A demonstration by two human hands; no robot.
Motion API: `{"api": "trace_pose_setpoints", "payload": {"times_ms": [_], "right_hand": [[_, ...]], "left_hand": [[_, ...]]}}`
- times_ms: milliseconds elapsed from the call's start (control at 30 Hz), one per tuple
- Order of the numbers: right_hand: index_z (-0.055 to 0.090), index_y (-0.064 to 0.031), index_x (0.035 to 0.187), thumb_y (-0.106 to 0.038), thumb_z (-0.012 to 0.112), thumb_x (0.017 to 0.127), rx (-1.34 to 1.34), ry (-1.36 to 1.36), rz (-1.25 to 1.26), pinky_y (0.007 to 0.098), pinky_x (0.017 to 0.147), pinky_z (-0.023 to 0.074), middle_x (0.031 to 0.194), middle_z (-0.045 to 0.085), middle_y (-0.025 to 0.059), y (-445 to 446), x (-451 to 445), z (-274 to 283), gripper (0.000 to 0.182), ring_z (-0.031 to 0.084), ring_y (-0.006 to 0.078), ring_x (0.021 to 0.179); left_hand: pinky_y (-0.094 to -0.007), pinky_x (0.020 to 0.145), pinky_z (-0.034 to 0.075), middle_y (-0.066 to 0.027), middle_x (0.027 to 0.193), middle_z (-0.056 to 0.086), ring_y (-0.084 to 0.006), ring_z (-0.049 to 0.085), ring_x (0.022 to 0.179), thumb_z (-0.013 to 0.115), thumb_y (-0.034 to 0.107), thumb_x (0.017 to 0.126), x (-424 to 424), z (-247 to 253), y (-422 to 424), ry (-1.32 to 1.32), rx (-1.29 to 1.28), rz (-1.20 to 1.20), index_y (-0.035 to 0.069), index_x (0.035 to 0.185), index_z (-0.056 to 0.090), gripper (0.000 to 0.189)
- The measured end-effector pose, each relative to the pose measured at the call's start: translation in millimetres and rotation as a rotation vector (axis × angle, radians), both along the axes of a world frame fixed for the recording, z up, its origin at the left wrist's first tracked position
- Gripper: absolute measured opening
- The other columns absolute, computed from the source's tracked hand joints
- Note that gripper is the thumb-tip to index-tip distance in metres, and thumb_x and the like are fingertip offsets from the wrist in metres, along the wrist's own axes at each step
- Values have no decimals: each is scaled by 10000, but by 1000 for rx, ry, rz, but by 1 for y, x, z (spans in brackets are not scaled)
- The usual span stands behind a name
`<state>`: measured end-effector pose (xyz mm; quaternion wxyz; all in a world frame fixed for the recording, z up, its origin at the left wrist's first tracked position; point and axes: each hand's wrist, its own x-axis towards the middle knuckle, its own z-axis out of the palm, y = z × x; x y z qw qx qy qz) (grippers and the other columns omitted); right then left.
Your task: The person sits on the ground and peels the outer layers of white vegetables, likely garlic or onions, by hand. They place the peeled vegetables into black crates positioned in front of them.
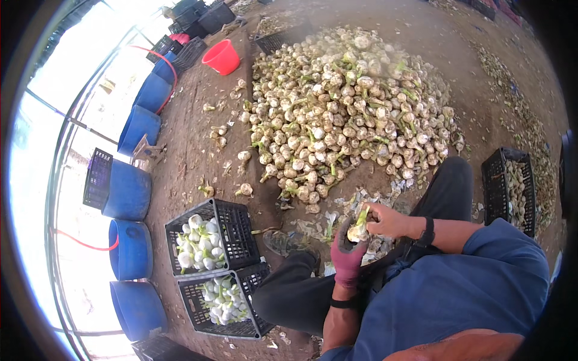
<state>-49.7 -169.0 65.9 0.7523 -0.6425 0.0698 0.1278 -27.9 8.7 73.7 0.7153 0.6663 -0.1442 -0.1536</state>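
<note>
My left hand (348, 252), in a pink and grey work glove, is closed around a garlic bulb (357, 233) with a short green stalk. My bare right hand (384, 220) has its fingers at the stalk and upper side of the same bulb. Both hands meet above my lap, in front of peel scraps (311, 228) on the ground. Beyond them lies a large heap of soil-stained garlic bulbs (334, 113). To the left, a black plastic crate (235, 232) holds clean white bulbs, and a second crate (257, 311) beside it holds more.
Another black crate (494, 194) with bulbs and scraps stands at the right. Several blue plastic barrels (131, 189) line the left side. A red bucket (222, 57) stands at the upper left of the heap. Loose bulbs (244, 156) lie on the dirt floor between heap and barrels.
</note>
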Motion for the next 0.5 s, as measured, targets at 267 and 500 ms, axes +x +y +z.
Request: {"api": "trace_pose_setpoints", "payload": {"times_ms": [267, 500], "right_hand": [[575, -16, 1199, -214, 697, 868, -102, -87, 7, 290, 722, 487, 1028, 646, 48, -15, -1, -3, 405, 583, 119, 874], [596, -7, 1136, -309, 677, 904, -150, 2, 99, 370, 740, 494, 933, 668, 121, -14, 2, 19, 389, 610, 196, 788]], "left_hand": [[-313, 966, 478, -135, 1298, 558, -194, 588, 1116, 675, 13, 844, 0, 7, -8, 114, 10, -59, -44, 1364, 477, 560], [-375, 865, 550, -135, 1263, 556, -250, 600, 1076, 602, 236, 937, 1, -15, 4, 390, -254, -61, 5, 1381, 455, 522]]}}
